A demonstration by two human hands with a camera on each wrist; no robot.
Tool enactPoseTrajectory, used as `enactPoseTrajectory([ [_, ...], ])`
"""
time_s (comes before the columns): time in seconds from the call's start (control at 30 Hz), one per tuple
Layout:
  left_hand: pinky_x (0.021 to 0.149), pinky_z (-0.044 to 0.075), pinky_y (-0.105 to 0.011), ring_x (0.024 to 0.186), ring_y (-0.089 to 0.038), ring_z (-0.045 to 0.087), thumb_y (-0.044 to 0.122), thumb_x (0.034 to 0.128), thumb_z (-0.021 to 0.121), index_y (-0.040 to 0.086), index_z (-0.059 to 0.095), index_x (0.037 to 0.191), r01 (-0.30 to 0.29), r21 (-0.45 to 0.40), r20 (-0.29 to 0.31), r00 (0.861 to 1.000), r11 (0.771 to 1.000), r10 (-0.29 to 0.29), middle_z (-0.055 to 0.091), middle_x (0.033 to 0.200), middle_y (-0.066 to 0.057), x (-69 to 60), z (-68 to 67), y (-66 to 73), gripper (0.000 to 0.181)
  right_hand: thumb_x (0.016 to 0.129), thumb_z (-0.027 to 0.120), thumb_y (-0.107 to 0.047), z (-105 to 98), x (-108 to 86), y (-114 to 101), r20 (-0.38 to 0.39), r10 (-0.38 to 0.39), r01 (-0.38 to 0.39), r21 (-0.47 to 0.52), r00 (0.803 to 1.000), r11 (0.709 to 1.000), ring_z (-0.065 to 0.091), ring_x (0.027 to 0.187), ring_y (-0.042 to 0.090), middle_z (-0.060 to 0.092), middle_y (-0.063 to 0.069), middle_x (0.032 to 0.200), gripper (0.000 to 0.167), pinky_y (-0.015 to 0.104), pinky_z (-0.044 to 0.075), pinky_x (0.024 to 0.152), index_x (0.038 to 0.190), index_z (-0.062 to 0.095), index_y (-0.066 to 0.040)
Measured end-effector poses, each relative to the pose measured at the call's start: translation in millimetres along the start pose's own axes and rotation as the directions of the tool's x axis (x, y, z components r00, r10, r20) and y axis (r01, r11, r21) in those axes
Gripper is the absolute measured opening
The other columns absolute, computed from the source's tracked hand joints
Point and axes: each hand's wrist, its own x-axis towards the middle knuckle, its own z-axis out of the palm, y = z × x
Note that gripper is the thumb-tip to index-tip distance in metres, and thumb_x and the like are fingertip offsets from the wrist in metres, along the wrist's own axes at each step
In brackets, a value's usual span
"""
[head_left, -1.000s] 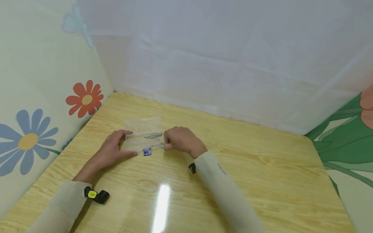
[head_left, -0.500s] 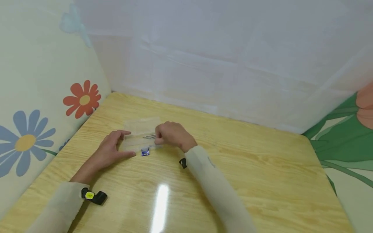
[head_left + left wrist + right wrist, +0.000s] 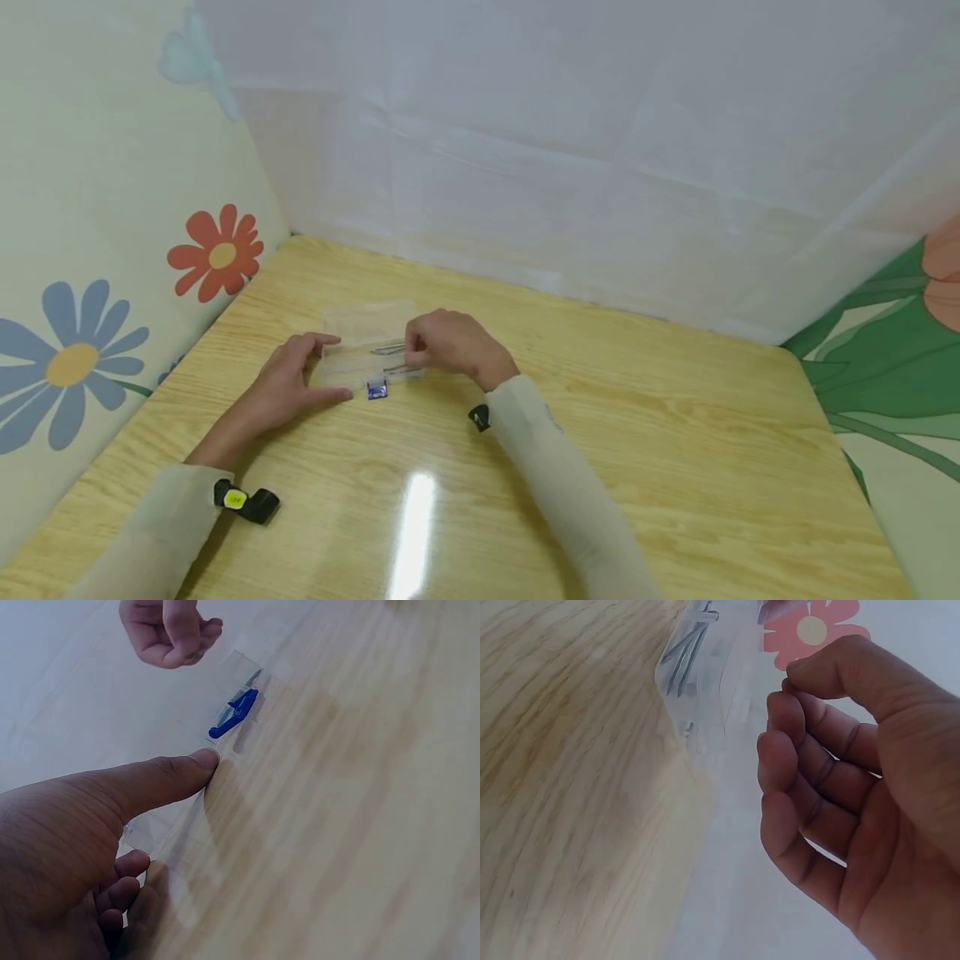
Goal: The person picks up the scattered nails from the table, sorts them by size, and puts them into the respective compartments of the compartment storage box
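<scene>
My left hand (image 3: 279, 387) grips the left end of a clear plastic box (image 3: 348, 367), fingers at its far side and thumb (image 3: 187, 769) at the near edge. The box's clear lid (image 3: 367, 321) lies back behind it. A blue latch (image 3: 377, 389) sticks out from the front. Inside lie thin grey metal pieces (image 3: 690, 652), whose exact kind is unclear. Over the box's right end hovers my right hand (image 3: 457, 346), its fingers curled and thumb tip meeting a fingertip. A second metal piece (image 3: 395, 369) runs toward those fingers; whether they still pinch it is hidden.
The box stands on a wood-grain table (image 3: 675, 433). A white sheet (image 3: 570, 150) rises behind the table, and flower-printed cloths (image 3: 82, 217) hang at both sides. Black camera straps (image 3: 251, 502) sit on my sleeves.
My right hand has moved slightly left and up over the box's right end, bringing the second metal piece farther into the box. My left hand has stayed at the left end.
</scene>
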Motion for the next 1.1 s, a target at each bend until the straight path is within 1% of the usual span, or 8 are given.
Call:
enactPoseTrajectory([
  [0.07,0.092,0.034,-0.056,0.11,-0.037,0.043,0.036,0.0805,0.09,0.001,0.047,0.145,-0.012,0.002,-0.006,1.0,1.0,0.012,0.048,0.121,-0.019,-0.1,0.2,-0.4,0.085,0.097,0.062,-0.01,-1.2,-6.9,1.5,0.002,-0.006,0.006,0.015,1.0,1.0,0.053,0.071,0.009,0.063,-0.008,0.084,0.012,0.025,0.043,0.069,0.091,0.067,-0.019],
  [0.17,0.091,0.034,-0.054,0.108,-0.037,0.043,0.036,0.0806,0.09,0.001,0.048,0.145,-0.022,0.006,-0.006,1.0,1.0,0.022,0.048,0.12,-0.018,0.2,0.9,-1.9,0.084,0.098,0.061,-0.01,-0.9,-17.4,4.5,0.0,0.0,0.0,0.005,1.0,1.0,0.051,0.07,0.008,0.061,-0.007,0.082,0.013,0.025,0.042,0.068,0.089,0.065,-0.019],
  [0.37,0.092,0.036,-0.055,0.109,-0.037,0.043,0.034,0.0805,0.09,0.001,0.047,0.145,-0.002,0.014,-0.009,1.0,1.0,0.003,0.048,0.121,-0.018,-0.6,-0.8,-2.4,0.084,0.098,0.056,-0.006,0.7,-36.7,9.6,-0.009,0.013,-0.014,-0.03,1.0,0.999,0.045,0.068,0.009,0.055,-0.004,0.077,0.018,0.026,0.037,0.065,0.086,0.063,-0.017],
  [0.53,0.093,0.035,-0.057,0.112,-0.039,0.043,0.036,0.0812,0.09,0.002,0.047,0.146,-0.001,0.009,0.001,1.0,1.0,0.001,0.048,0.123,-0.019,0.5,-0.7,-1.7,0.085,0.102,0.057,-0.01,1.5,-54.5,11.6,0.011,0.045,-0.045,-0.044,0.999,0.998,0.048,0.068,0.009,0.059,-0.007,0.08,0.018,0.026,0.04,0.066,0.089,0.066,-0.019],
  [0.6,0.093,0.035,-0.058,0.113,-0.039,0.043,0.037,0.0814,0.09,0.002,0.046,0.146,0.0,0.004,0.005,1.0,1.0,0.0,0.047,0.124,-0.019,1.2,-0.6,-1.3,0.085,0.102,0.057,-0.011,1.3,-61.9,12.1,0.019,0.055,-0.054,-0.046,0.998,0.997,0.047,0.066,0.008,0.059,-0.007,0.078,0.02,0.027,0.041,0.065,0.087,0.067,-0.019],
  [0.7,0.094,0.035,-0.058,0.113,-0.039,0.042,0.038,0.0817,0.089,0.003,0.046,0.146,0.01,0.007,0.005,1.0,1.0,-0.01,0.047,0.124,-0.019,1.9,-1.4,-0.3,0.085,0.103,0.057,-0.011,0.6,-72.7,12.9,0.028,0.061,-0.059,-0.051,0.998,0.997,0.043,0.063,0.008,0.054,-0.006,0.072,0.023,0.027,0.039,0.064,0.083,0.065,-0.018],
  [0.87,0.093,0.035,-0.057,0.113,-0.039,0.042,0.037,0.0815,0.089,0.002,0.046,0.146,0.017,0.013,0.005,1.0,1.0,-0.018,0.047,0.124,-0.019,2.3,-2.6,1.0,0.086,0.102,0.056,-0.009,0.4,-94.1,15.5,0.029,0.078,-0.076,-0.057,0.997,0.995,0.041,0.062,0.007,0.049,-0.007,0.069,0.026,0.027,0.038,0.063,0.078,0.061,-0.018],
  [1.1,0.095,0.034,-0.06,0.116,-0.042,0.041,0.036,0.0817,0.089,0.002,0.045,0.147,0.027,-0.005,0.016,0.999,1.0,-0.027,0.046,0.125,-0.02,1.1,0.2,1.3,0.086,0.101,0.059,-0.01,7.4,-131.8,29.7,0.004,0.103,-0.103,-0.041,0.995,0.994,0.046,0.063,0.005,0.059,-0.01,0.075,0.022,0.028,0.045,0.064,0.083,0.068,-0.019],
])
